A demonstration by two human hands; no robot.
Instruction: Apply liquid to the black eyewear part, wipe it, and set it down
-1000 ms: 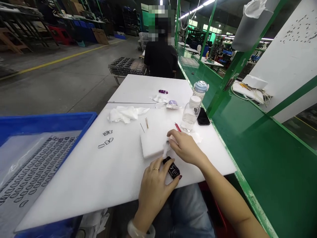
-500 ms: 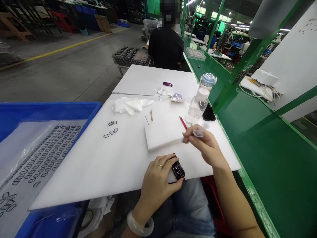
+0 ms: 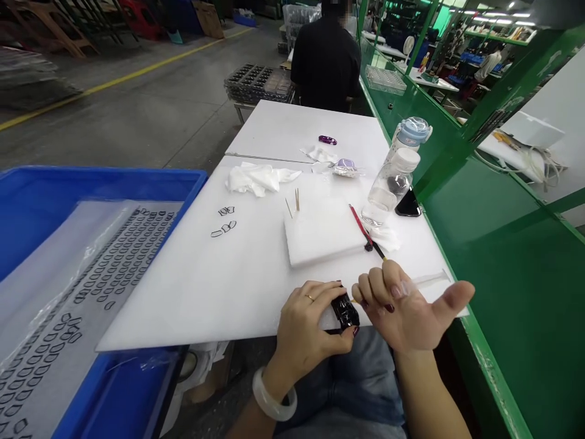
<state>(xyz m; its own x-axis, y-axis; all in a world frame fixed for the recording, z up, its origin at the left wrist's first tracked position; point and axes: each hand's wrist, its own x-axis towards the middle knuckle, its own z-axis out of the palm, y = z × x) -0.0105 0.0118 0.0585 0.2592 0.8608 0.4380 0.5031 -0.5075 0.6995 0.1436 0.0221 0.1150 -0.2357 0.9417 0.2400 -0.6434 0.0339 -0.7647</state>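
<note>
My left hand is closed on a small glossy black part, gripping it between fingers and thumb at the table's front edge. In my right hand, palm turned up, the fingers curl round a clear syringe while the thumb sticks out to the side. The syringe's rear end reaches out to the right; its barrel is mostly hidden by the fingers. A thin orange tip shows on the left, close to the black part. Beyond the hands lies a white foam block with several thin sticks upright in it.
A slim red-and-black tool lies beside the block. To the right are a clear bottle, a blue-lidded bottle and a phone. Black outline pieces and tissue lie left. A blue bin adjoins the table.
My right hand has come down toward the black part and turned palm up with the syringe. My left hand keeps its hold. The whole view has shifted somewhat.
</note>
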